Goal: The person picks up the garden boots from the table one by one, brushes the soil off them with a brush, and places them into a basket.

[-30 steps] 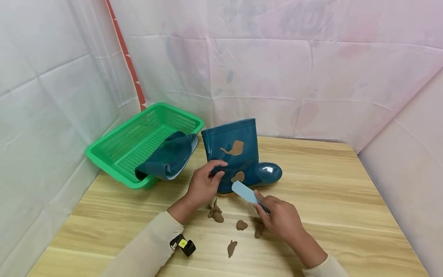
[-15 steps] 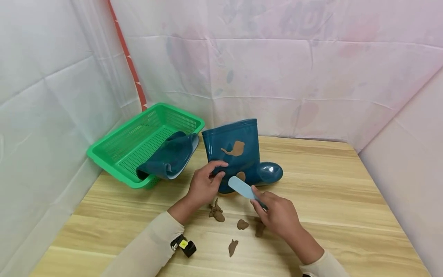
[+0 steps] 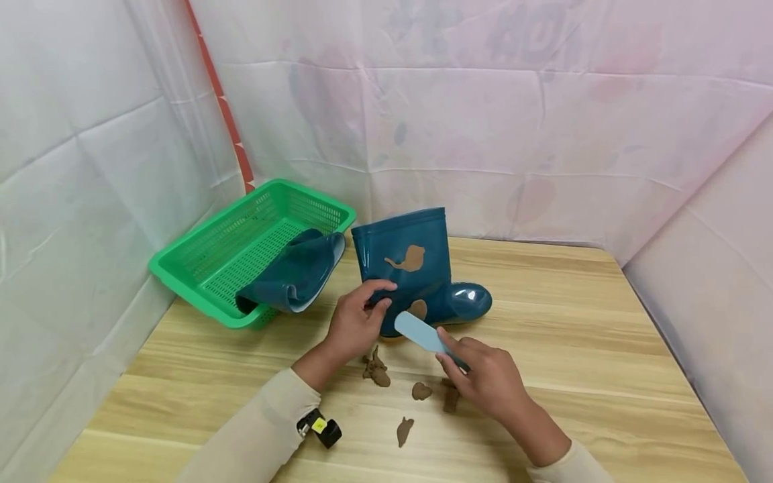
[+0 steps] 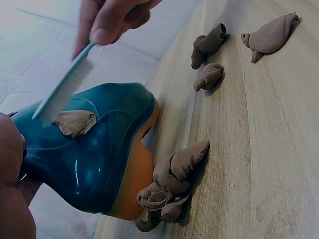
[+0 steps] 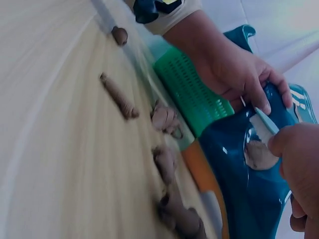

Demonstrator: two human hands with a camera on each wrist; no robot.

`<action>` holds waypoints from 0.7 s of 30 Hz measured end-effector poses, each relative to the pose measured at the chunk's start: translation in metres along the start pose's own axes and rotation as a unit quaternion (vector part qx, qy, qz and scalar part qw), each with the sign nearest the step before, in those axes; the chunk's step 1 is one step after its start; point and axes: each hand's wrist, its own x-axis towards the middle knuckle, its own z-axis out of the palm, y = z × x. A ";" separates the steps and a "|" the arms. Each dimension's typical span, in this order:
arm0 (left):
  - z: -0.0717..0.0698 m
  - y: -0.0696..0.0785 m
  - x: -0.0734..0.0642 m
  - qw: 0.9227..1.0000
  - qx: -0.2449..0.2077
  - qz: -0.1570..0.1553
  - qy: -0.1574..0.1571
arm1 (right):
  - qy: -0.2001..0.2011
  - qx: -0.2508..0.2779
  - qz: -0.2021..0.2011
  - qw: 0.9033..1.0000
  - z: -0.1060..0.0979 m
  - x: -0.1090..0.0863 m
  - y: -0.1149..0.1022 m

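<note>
A dark teal rubber boot (image 3: 431, 285) stands upright on the table, toe to the right, with an orange sole (image 4: 132, 184). My left hand (image 3: 355, 320) grips it at the back of the ankle, thumb and fingers on the boot. In my right hand (image 3: 492, 379) is a light blue brush (image 3: 421, 331) with white bristles, held by its handle. The brush head is at a brown clay-like patch (image 4: 76, 123) low on the boot; whether the bristles touch the patch is unclear. A larger brown patch (image 3: 413, 258) sticks to the shaft.
Several brown lumps (image 3: 377, 370) lie on the wooden table (image 3: 580, 335) in front of the boot. To the left, a second teal boot (image 3: 296, 272) leans over the rim of a green perforated basket (image 3: 199, 295). White sheets (image 3: 453, 121) hang behind and at the sides.
The brush in my right hand has shifted slightly left across the lower patch, baring more of that patch to view. My left hand and the boot have stayed in place.
</note>
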 end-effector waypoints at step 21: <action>0.001 0.002 0.000 1.000 0.009 -0.004 0.005 | -0.001 -0.006 0.013 1.000 -0.002 -0.001 -0.001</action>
